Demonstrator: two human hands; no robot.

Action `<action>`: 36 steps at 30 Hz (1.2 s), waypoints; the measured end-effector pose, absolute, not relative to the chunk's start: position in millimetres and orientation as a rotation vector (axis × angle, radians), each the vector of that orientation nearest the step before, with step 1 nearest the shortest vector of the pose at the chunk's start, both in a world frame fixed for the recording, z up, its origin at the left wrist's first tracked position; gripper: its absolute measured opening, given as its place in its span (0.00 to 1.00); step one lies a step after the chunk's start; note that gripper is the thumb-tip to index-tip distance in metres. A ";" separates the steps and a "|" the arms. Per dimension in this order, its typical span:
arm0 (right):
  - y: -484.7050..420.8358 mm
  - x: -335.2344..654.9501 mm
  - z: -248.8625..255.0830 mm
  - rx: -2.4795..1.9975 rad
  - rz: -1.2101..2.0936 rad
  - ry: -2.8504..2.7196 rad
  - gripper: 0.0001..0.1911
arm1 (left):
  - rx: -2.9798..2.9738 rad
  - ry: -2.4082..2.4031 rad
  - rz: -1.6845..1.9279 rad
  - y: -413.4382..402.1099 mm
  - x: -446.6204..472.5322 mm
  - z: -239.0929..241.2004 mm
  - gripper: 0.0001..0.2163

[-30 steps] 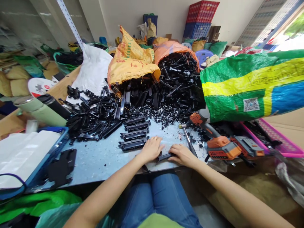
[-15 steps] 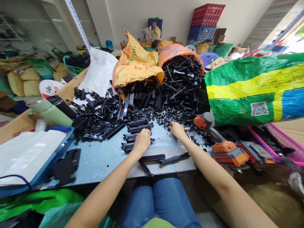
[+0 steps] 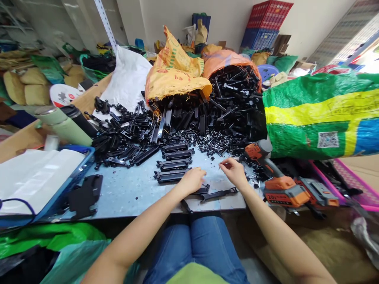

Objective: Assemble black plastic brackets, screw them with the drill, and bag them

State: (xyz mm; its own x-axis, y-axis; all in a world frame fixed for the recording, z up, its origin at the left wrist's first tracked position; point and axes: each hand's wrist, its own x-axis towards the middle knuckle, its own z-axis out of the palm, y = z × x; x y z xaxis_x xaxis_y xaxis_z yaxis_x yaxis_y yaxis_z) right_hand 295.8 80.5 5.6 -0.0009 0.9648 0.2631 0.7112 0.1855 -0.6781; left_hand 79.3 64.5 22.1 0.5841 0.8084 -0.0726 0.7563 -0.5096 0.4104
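My left hand [image 3: 192, 181] is just right of a row of black slotted bars [image 3: 173, 175], its fingers curled. Whatever they may hold is hidden. Beneath and beside this hand lie a black bar [image 3: 204, 189] and a dark, hook-ended bar [image 3: 219, 194] near the table's front edge. My right hand [image 3: 234, 172] is raised over the blue-grey tabletop [image 3: 118, 193], thumb and forefinger pinching a small thin screw. Behind it spreads a heap of small screws [image 3: 211, 141] and black fittings.
To the right lies an orange-grey cordless drill [image 3: 274, 173], near a pink basket [image 3: 359, 183]. Yellow [image 3: 177, 85] and orange sacks [image 3: 231, 61] spill black parts at the back. A blue tray [image 3: 89, 157] and green bottle [image 3: 66, 128] stand left.
My left hand has moved right, off the ends of the bar row towards the front bars. My right hand has drawn back from the screw heap, towards me and slightly right.
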 end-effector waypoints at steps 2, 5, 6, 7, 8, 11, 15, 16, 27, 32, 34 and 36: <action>66.9 298.8 12.0 -1.522 0.502 -1.673 0.12 | 2.405 1.164 0.035 80.2 105.8 21.9 0.10; 48.5 298.4 19.2 -1.491 0.562 -1.621 0.13 | 2.376 1.108 -0.056 91.4 129.7 17.4 0.10; 42.5 295.9 20.1 -1.468 0.601 -1.616 0.13 | 2.371 1.109 -0.052 91.8 132.7 16.5 0.09; 36.6 292.1 20.1 -1.436 0.648 -1.618 0.13 | 2.366 1.122 -0.029 91.0 133.0 16.5 0.08; 30.9 287.1 19.3 -1.399 0.694 -1.632 0.12 | 2.363 1.147 0.010 89.3 130.6 17.3 0.07; 16.3 268.6 14.7 -1.296 0.763 -1.716 0.09 | 2.351 1.259 0.164 79.1 107.5 23.0 0.08; 6.9 251.9 10.6 -1.246 0.655 -1.850 0.06 | 2.211 1.446 0.622 51.6 50.0 25.5 0.12; 5.9 250.7 10.2 -1.238 0.607 -1.881 0.05 | 2.121 1.489 0.792 41.9 35.0 23.5 0.11; -7.4 246.2 -4.6 -1.221 0.309 -2.220 0.10 | 2.234 1.599 0.990 -21.9 -6.8 -2.4 0.11; -13.8 243.1 -10.1 -1.247 0.374 -2.154 0.12 | 2.510 1.646 0.708 -25.9 5.8 -5.9 0.14; -15.7 248.1 -11.6 -1.252 0.375 -2.167 0.13 | 2.572 1.744 0.706 -30.2 8.5 -8.3 0.14; -15.0 258.6 -13.5 -1.261 0.337 -2.226 0.17 | 2.613 1.791 0.740 -32.3 11.5 -9.7 0.12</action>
